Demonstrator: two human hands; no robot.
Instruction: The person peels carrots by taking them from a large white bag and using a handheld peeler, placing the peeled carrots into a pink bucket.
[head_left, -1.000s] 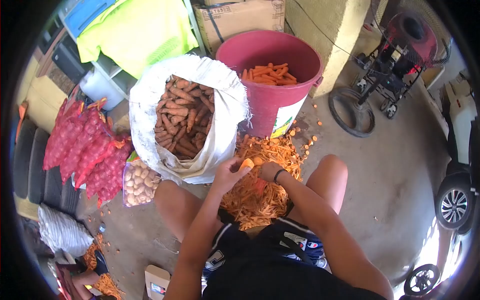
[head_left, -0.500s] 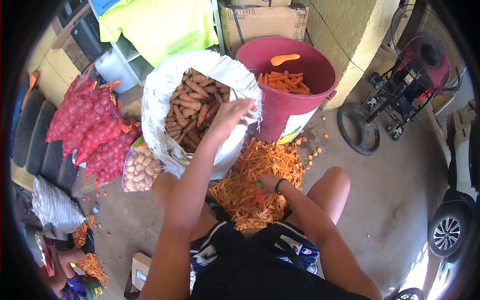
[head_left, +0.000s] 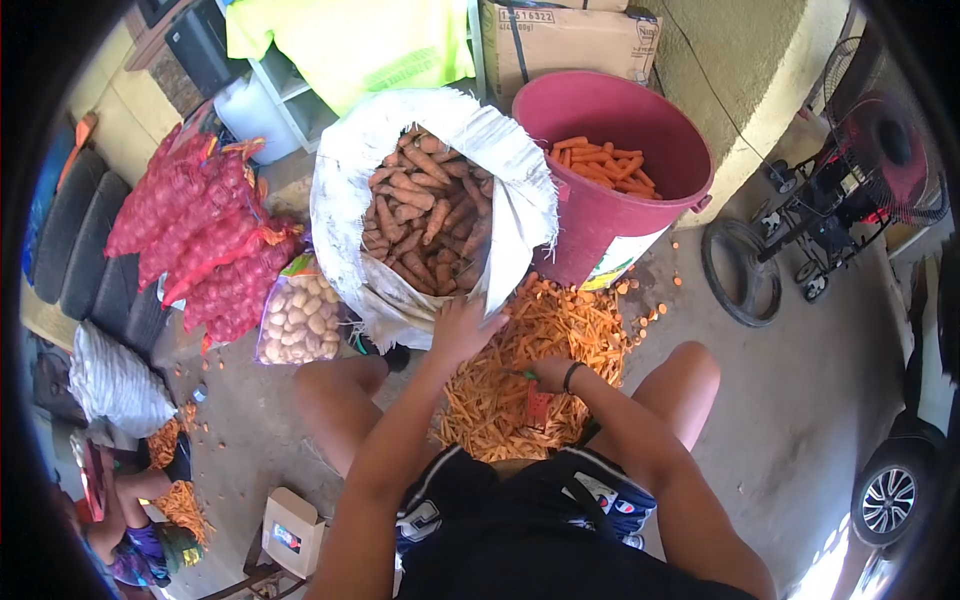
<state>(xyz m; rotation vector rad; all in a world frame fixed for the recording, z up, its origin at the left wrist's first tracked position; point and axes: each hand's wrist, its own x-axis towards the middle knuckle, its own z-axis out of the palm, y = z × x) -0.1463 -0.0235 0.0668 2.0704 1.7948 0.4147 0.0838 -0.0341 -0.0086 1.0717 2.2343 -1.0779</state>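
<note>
Carrots (head_left: 425, 205) fill a white sack (head_left: 345, 165), seemingly set close for easy reach, the right hand (head_left: 551, 375) clasping a small green object (head_left: 530, 375), the left hand (head_left: 462, 330) by the sack, grip unclear.

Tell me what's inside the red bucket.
The bucket holds a heap of bright orange carrots. Its near wall hides part of the heap, and the top carrots cover whatever lies beneath, so the bottom can't be seen.
</note>
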